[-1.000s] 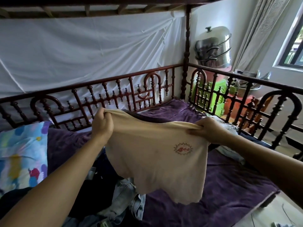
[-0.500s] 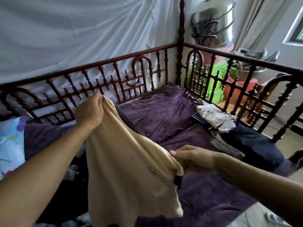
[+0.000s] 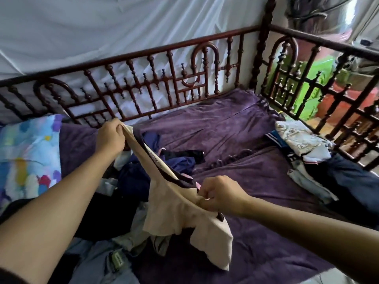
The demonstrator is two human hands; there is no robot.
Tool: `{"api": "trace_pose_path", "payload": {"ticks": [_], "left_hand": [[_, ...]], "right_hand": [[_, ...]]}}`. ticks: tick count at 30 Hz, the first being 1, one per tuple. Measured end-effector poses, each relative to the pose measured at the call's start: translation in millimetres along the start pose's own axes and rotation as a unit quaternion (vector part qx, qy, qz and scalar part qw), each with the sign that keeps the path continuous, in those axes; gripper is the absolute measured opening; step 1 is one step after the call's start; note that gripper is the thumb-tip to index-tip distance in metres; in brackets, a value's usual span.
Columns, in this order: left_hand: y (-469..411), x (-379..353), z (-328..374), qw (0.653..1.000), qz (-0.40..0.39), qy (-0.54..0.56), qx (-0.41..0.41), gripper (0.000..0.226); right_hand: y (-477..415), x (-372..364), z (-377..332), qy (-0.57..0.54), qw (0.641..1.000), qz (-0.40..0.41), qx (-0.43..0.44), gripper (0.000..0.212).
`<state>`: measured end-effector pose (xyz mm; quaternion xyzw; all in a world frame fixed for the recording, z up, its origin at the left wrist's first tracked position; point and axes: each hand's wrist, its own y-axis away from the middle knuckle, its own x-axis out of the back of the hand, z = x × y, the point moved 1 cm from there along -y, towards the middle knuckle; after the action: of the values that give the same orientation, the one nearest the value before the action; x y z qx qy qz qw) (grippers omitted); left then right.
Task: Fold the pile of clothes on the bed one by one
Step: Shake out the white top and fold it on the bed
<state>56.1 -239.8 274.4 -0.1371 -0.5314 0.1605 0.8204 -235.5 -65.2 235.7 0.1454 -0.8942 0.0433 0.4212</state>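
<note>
Left hand [image 3: 110, 136] pinches one end of the beige shirt [image 3: 170, 214], fingers curled tight on the fabric, up near the wooden bed rail [image 3: 143, 87]. Right hand [image 3: 221, 194] grips the other end, lower and closer in, fist closed on a bunch of cloth. Between the two the shirt runs as a taut, slanting band, its dark trim [image 3: 164, 173] showing along the upper edge. The loose remainder hangs below the right hand; whether its tip touches the bed, I cannot tell.

Under the shirt sits the pile of unfolded clothes [image 3: 131, 181], dark navy pieces heaped together, with pale denim [image 3: 98, 261] spilling toward the near edge. All of it lies on the purple bedspread [image 3: 225, 124].

On the right side of the bed, just beside the rail, is a stack of folded clothes [image 3: 303, 140], with a pale printed piece on top and darker ones beneath and beside it. Far left, a bright patterned pillow [image 3: 26, 156]. A white sheet [image 3: 102, 27] hangs behind the rail. Past the corner post stands a big metal pot [image 3: 320, 17], blurred, its contents out of sight.
</note>
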Motion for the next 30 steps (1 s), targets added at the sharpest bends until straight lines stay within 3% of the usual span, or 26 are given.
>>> {"api": "trace_pose_path", "payload": {"ticks": [5,10,14,18,25,30], "left_hand": [[-11.4,30.2,-43.6,0.995,0.029,0.062,0.071,0.022],[-35.7,61.4,-61.5,0.991,0.035,0.097,0.082,0.022],[-59.4,56.9,-37.9,0.98,0.019,0.197,0.028,0.015],[-65.9,17.5,1.1,0.986,-0.007,0.16,-0.037,0.021],[-39.0,-107.7,97.8,0.967,-0.153,0.171,-0.11,0.02],[-1.4,-214.9,182.8,0.939,-0.255,0.204,-0.111,0.02]], "right_hand": [[-3.1,-20.2,-49.8,-0.049,0.967,0.179,0.172,0.018],[0.6,-24.5,-104.9,-0.194,0.939,0.172,0.224,0.019],[2.9,-17.5,-117.5,-0.274,0.934,0.156,0.168,0.022],[5.4,-3.1,-85.7,-0.343,0.913,0.211,0.071,0.018],[48.5,-2.4,57.7,-0.295,0.896,0.309,-0.119,0.014],[85.5,2.2,200.3,-0.149,0.892,0.327,-0.273,0.017]]}}
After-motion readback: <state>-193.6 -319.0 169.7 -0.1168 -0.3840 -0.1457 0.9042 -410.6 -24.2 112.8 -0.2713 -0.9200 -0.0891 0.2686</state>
